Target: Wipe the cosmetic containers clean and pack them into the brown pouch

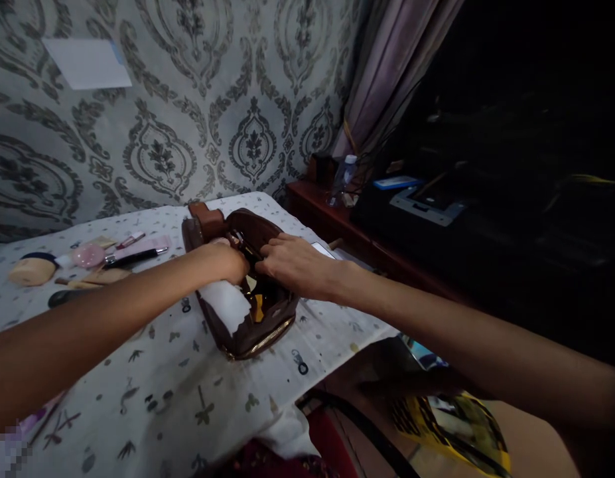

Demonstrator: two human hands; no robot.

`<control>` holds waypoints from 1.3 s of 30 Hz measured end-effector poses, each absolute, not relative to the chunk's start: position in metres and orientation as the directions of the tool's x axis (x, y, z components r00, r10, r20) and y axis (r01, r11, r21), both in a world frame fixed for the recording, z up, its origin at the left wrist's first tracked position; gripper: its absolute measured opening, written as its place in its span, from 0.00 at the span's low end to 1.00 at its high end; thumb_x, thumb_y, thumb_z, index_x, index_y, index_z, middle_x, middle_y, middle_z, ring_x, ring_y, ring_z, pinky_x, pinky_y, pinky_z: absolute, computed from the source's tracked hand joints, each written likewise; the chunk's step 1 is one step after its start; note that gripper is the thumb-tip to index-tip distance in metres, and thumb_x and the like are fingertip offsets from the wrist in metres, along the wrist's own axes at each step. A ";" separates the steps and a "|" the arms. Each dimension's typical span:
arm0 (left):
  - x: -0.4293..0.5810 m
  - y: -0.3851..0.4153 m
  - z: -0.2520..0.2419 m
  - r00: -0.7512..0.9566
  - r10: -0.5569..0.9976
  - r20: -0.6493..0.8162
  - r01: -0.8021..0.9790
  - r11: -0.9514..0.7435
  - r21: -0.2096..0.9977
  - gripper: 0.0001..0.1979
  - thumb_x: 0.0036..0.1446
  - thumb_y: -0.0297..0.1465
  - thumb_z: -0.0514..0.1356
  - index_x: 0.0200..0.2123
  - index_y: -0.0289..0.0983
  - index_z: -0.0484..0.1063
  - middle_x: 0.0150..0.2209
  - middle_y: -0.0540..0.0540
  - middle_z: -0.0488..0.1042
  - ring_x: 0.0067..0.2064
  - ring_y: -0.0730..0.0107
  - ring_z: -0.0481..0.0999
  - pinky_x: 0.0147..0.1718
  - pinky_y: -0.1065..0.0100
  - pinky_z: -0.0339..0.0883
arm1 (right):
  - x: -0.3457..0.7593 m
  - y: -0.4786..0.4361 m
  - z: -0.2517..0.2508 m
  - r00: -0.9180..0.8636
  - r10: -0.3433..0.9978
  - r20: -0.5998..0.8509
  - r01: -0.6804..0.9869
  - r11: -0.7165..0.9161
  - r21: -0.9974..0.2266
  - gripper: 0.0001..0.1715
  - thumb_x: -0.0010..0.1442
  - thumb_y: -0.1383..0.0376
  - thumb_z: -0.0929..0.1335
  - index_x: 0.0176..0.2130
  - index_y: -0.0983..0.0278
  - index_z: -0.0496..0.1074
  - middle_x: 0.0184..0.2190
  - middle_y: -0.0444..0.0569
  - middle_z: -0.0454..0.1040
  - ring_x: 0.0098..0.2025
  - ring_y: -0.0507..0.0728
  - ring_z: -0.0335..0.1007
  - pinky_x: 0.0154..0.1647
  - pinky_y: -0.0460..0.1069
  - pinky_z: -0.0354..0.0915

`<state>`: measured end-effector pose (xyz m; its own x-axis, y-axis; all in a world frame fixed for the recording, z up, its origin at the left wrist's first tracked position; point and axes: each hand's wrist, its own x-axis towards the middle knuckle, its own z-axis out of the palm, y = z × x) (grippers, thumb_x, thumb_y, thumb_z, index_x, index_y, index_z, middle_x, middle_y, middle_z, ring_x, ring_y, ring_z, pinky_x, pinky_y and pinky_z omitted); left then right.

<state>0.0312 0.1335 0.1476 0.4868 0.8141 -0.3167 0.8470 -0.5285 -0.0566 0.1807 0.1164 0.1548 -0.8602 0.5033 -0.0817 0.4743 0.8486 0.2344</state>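
A white printed cloth (198, 405) covers the surface, its near edge hanging over; below that edge at lower right lies a yellow-and-black item (404, 421); on the cloth a brown bag (240, 346) stands unzipped, a torn white sheet (225, 304) over its left side and a yellow piece (258, 309) inside; the left hand (231, 264) dips into the opening, fingers hidden, so its grip cannot be told; the right hand (290, 262) bends in over the right side, fingers curled, whether around anything I cannot tell; left of the bag lie a black pen-like stick (135, 257) and a pink round item (88, 255); farther back, a bottle (347, 171) stands on a dark red cabinet (312, 198), near patterned wallpaper (162, 156).
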 end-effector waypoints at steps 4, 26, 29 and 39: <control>0.028 0.128 0.144 0.380 0.785 -0.489 0.855 -0.500 -0.138 0.10 0.46 0.27 0.69 0.35 0.35 0.82 0.34 0.39 0.82 0.35 0.59 0.79 0.33 0.67 0.68 | 0.179 0.119 0.157 -0.843 0.527 -0.105 0.494 0.837 0.237 0.10 0.64 0.70 0.65 0.42 0.68 0.76 0.41 0.57 0.78 0.44 0.62 0.74 0.43 0.53 0.59; 0.017 0.124 0.148 0.486 0.828 -0.280 0.853 -0.519 -0.056 0.21 0.50 0.43 0.67 0.44 0.36 0.77 0.45 0.38 0.80 0.48 0.51 0.77 0.43 0.64 0.69 | 0.173 0.131 0.174 -0.821 0.526 -0.222 0.524 0.848 0.072 0.12 0.58 0.73 0.69 0.44 0.70 0.74 0.39 0.57 0.77 0.41 0.60 0.74 0.36 0.49 0.62; 0.016 0.128 0.144 0.549 0.807 -0.217 0.833 -0.550 0.063 0.19 0.52 0.42 0.65 0.44 0.38 0.76 0.45 0.42 0.80 0.46 0.57 0.78 0.41 0.67 0.69 | 0.179 0.127 0.172 -0.868 0.489 -0.088 0.488 0.872 0.034 0.08 0.59 0.74 0.67 0.40 0.70 0.73 0.43 0.59 0.74 0.46 0.61 0.71 0.46 0.53 0.65; 0.023 0.126 0.144 0.643 0.748 -0.162 0.766 -0.633 0.117 0.16 0.61 0.32 0.56 0.51 0.33 0.67 0.47 0.36 0.78 0.47 0.56 0.79 0.40 0.66 0.70 | 0.213 0.108 0.123 -0.531 0.829 0.176 0.751 0.556 -0.356 0.41 0.64 0.56 0.65 0.67 0.68 0.46 0.50 0.61 0.72 0.48 0.66 0.73 0.42 0.56 0.67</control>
